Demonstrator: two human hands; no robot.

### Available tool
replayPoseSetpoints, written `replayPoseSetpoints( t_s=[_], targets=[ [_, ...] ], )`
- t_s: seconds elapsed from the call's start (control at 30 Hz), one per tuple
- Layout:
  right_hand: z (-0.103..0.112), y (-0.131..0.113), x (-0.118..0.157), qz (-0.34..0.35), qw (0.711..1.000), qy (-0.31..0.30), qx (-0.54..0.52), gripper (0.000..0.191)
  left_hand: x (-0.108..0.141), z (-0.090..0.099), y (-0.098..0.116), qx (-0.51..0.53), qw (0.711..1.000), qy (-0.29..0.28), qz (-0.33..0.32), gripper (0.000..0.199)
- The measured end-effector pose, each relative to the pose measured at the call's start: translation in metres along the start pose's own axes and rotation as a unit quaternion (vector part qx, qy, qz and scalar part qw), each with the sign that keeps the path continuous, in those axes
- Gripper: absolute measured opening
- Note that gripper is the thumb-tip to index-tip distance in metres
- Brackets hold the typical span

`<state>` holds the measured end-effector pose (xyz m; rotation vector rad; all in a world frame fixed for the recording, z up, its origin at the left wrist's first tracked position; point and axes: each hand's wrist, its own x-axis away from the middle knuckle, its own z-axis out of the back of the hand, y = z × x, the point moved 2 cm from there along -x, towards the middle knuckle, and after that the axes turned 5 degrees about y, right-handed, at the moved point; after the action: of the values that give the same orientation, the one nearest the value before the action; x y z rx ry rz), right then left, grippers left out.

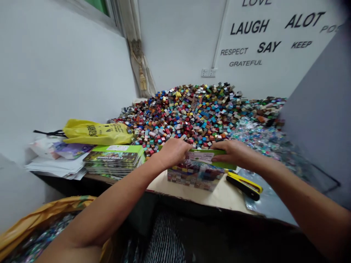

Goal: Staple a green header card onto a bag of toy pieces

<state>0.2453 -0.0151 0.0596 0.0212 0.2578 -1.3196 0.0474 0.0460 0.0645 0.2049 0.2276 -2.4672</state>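
Observation:
A clear plastic bag [194,178] filled with small coloured cubes stands upright at the table's front edge. Across its top runs a green header card [201,156] with a white label. My left hand [175,150] grips the card's left end, fingers closed. At the right end, my right hand [233,152] pinches the same card between thumb and fingers. Just right of the bag lies a yellow and black stapler [244,185]. A stack of printed green header cards [112,160] rests to the left of my left hand.
A large heap of small coloured cubes [186,113] covers the back of the table. Clear plastic packets [255,137] lie at the right, a yellow drawstring bag [98,132] and papers [55,166] at the left. An orange-rimmed sack [68,202] stands below, lower left.

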Motion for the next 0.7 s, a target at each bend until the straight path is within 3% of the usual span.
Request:
replayPoseSetpoints(
  t_s=[0.13,0.37,0.7],
  targets=[
    [0.007,0.021,0.021,-0.033,0.998,-0.009,-0.056,0.016,-0.002,-0.001,-0.004,-0.004,1.0,0.002,-0.007,0.017],
    [-0.002,0.017,0.024,-0.061,0.996,0.042,-0.056,0.012,-0.004,0.005,-0.006,-0.012,0.999,-0.025,-0.019,0.016],
    [0.004,0.026,0.033,-0.069,0.991,0.011,-0.115,0.021,-0.007,0.007,0.001,0.004,0.999,-0.024,-0.022,0.02]
  ],
)
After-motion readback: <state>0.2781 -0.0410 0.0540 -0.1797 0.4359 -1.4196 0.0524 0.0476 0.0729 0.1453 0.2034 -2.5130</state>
